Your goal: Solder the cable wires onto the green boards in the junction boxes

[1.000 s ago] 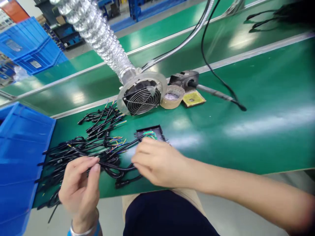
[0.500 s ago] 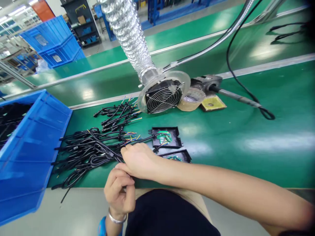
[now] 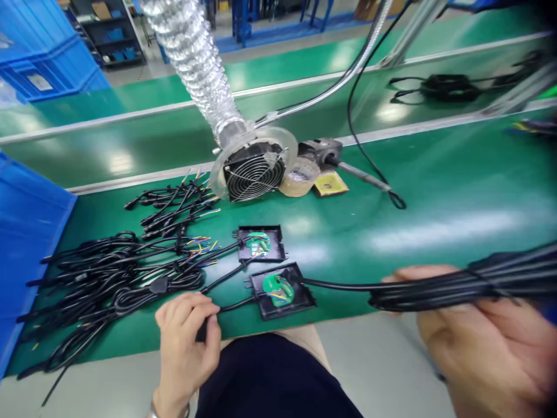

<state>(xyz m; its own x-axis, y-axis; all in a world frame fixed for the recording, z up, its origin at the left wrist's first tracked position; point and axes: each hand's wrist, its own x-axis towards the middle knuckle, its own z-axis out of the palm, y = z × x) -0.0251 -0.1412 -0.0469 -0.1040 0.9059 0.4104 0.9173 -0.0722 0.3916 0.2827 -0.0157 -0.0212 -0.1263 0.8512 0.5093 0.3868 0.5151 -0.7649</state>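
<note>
My left hand point(image 3: 187, 337) pinches a black cable point(image 3: 230, 305) at the near edge of the green bench. That cable runs into a black tray with a green circuit board point(image 3: 281, 289). A second black tray with a board point(image 3: 260, 244) lies just behind it. My right hand point(image 3: 483, 342) is closed around a bundle of black cables point(image 3: 456, 285) at the lower right, raised off the bench. One cable from the bundle leads left to the nearer tray. A pile of black cables with coloured wire ends point(image 3: 130, 267) lies left of the trays.
A fume fan on a silver flexible duct point(image 3: 252, 168) stands behind the trays, beside a tape roll point(image 3: 300, 176), a yellow sponge pad point(image 3: 329, 184) and a soldering iron point(image 3: 361, 174). A blue bin point(image 3: 21, 232) sits at the left. More cables point(image 3: 444, 87) lie on the far belt.
My right hand left the cable pile and swung to the lower right, now gripping a cable bundle. The nearer tray sits fully in view. My left hand keeps its pinch on a cable.
</note>
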